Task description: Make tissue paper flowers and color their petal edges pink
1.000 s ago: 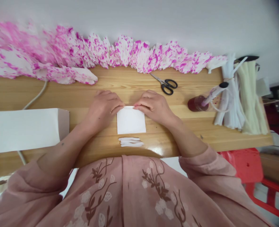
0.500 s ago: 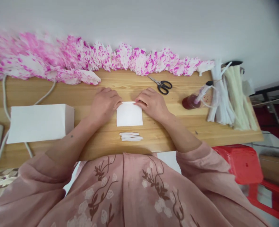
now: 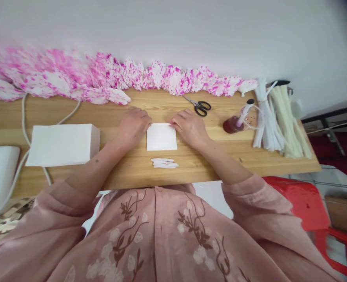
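Note:
A small white sheet of paper (image 3: 161,138) lies on the wooden table between my hands, its far edge turned over in a narrow fold. My left hand (image 3: 134,124) pinches the far left corner of the sheet. At the far right corner, my right hand (image 3: 189,124) grips the same edge between thumb and fingers. Nearer my body, several thin white folded strips (image 3: 164,163) lie in a small pile. Black-handled scissors (image 3: 202,107) rest just beyond my right hand.
Pink-spotted white crumpled flowers (image 3: 173,78) line the wall. A white paper stack (image 3: 61,145) and a cable (image 3: 25,121) are at left. On the right stand a bottle of red liquid (image 3: 232,124), white pipe cleaners (image 3: 269,125), cream ones (image 3: 289,121), and a red stool (image 3: 299,203).
The view has shifted slightly. Both hands stay on the sheet's far edge, and the turned-over strip there looks narrower or flatter than before.

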`<state>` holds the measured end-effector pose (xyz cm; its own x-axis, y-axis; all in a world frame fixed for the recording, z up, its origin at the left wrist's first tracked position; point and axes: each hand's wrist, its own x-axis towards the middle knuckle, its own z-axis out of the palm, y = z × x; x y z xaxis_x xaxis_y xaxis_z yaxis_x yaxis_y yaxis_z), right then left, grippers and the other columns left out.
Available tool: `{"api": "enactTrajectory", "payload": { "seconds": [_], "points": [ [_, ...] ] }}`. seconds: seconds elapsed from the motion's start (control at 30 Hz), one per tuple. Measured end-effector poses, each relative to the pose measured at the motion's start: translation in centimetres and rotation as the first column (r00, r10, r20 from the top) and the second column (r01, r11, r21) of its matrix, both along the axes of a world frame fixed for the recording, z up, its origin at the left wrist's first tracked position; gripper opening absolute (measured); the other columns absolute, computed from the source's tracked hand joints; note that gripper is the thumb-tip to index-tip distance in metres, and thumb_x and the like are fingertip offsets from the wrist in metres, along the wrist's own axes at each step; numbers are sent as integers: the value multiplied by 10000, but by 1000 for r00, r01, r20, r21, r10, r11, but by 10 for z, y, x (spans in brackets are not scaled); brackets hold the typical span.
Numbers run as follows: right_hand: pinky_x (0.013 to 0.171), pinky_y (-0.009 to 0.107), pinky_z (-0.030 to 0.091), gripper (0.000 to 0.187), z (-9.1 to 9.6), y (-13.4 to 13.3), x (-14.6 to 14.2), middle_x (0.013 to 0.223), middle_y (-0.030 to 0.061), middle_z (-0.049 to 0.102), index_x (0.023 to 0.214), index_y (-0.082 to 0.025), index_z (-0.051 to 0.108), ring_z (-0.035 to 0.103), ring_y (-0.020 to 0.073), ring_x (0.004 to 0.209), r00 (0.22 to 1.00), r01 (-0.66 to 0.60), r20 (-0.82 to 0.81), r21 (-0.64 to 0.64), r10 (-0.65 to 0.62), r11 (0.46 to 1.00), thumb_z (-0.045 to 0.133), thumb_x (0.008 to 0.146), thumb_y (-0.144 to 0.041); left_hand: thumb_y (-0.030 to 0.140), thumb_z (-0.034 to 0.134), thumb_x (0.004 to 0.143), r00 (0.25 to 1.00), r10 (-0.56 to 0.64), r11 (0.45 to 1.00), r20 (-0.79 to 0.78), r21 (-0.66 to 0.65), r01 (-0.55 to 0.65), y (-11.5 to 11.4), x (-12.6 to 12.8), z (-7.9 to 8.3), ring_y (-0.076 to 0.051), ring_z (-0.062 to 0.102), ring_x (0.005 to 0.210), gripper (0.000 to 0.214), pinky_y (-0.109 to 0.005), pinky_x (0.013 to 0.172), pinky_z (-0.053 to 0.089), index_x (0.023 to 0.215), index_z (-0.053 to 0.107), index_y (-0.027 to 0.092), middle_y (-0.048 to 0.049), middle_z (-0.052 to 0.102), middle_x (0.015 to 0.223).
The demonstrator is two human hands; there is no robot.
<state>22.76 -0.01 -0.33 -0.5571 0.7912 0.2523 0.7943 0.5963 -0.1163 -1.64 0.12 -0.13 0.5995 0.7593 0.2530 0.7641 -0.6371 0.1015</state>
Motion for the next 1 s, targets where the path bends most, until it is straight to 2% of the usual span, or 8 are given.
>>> {"api": "enactTrajectory", "payload": {
  "seconds": [0.17, 0.33, 0.43, 0.67, 0.8, 1.0],
  "points": [
    [721, 353, 384, 296, -5, -6, 6, 877, 83, 695, 902, -184, 728, 552, 235, 883, 1000, -6, -17, 34, 7, 999, 469, 1021, -265, 234, 401, 997, 1000, -22, 999, -16, 26, 23, 1, 0, 0, -236, 580, 836, 340, -379, 804, 399, 772, 650, 179, -87, 660, 815],
    [708, 356, 378, 314, -4, -9, 6, 874, 88, 685, 904, -185, 728, 539, 239, 889, 1000, -3, -14, 21, 3, 1000, 450, 1028, -265, 241, 401, 992, 999, -40, 999, -11, -32, 40, 2, 0, 5, -253, 573, 839, 343, -396, 798, 391, 751, 640, 189, -97, 648, 806],
    [708, 360, 387, 324, -2, -9, 5, 865, 93, 679, 887, -181, 724, 535, 242, 881, 1000, -12, 22, 35, 11, 999, 447, 1028, -272, 219, 397, 985, 996, -64, 998, -61, -21, 63, 3, -1, 8, -257, 568, 841, 343, -396, 779, 388, 735, 632, 199, -100, 650, 808],
    [728, 354, 386, 314, 4, -8, 3, 901, 99, 688, 915, -167, 714, 535, 241, 899, 996, -59, 70, 28, 57, 998, 442, 1032, -268, 191, 416, 965, 984, -101, 995, -145, -38, 96, 3, -2, 17, -263, 581, 903, 306, -422, 832, 383, 787, 666, 190, -83, 689, 894],
    [709, 345, 382, 296, 5, -8, 3, 897, 85, 687, 924, -186, 714, 540, 232, 884, 994, -76, 84, 42, 72, 996, 448, 1031, -256, 183, 432, 958, 972, -114, 993, -207, -25, 111, 5, -3, 18, -266, 589, 899, 301, -439, 839, 378, 766, 664, 195, -75, 705, 909],
    [705, 353, 388, 324, 9, -9, 4, 889, 87, 695, 891, -175, 719, 558, 235, 894, 994, -75, 83, 1, 75, 997, 439, 1034, -251, 185, 384, 968, 965, -150, 989, -216, -51, 142, 6, -7, 18, -259, 594, 901, 356, -433, 870, 378, 808, 702, 193, -89, 708, 916]
  ]
}}
